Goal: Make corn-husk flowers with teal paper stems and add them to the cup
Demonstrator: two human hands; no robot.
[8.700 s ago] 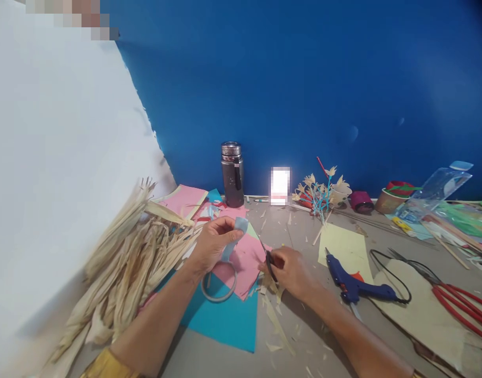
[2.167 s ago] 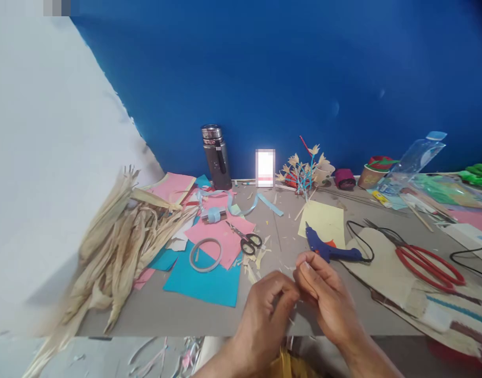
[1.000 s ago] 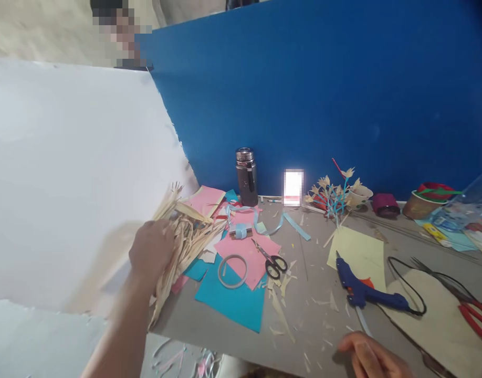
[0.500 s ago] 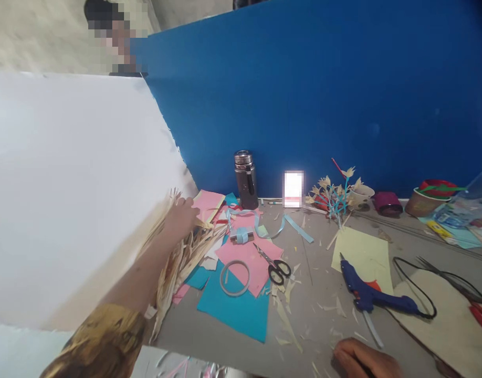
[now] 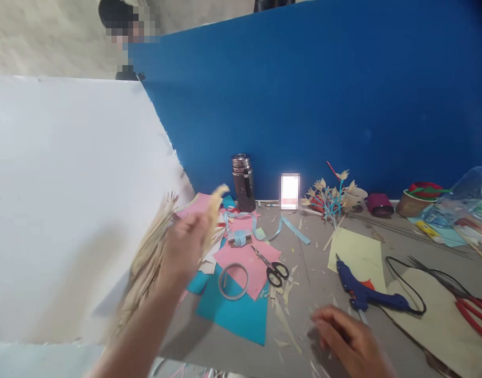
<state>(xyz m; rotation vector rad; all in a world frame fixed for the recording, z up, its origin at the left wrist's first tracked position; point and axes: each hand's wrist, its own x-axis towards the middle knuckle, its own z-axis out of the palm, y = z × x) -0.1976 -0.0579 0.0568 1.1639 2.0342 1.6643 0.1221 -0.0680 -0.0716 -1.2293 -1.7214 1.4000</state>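
In the head view my left hand [image 5: 186, 244], blurred by motion, pinches a pale yellow strip of dried corn husk [image 5: 214, 211] raised above the table. Behind and left of that wrist lies a bundle of dried corn husks [image 5: 144, 265], leaning by the white panel. My right hand [image 5: 343, 336] hovers low at the table's front, fingers loosely bent and a little apart, with nothing seen in them. Husk scraps [image 5: 285, 323] lie to its left. A blue glue gun [image 5: 357, 286] is just beyond it, resting partly on a pale yellow sheet [image 5: 359, 252].
Scissors [image 5: 273, 266] and a tape ring [image 5: 233, 282] lie on pink and teal paper [image 5: 241, 320]. A flask [image 5: 243, 184], husk flowers [image 5: 333, 197] and a cup [image 5: 416, 202] stand along the blue panel [image 5: 304, 94]. Red-handled pliers [image 5: 475, 317] lie right. A person is beyond the panels.
My left hand has lifted from the husk bundle and come right and nearer, with a husk strip in it. My right hand has risen further into view, its fingers loosening.
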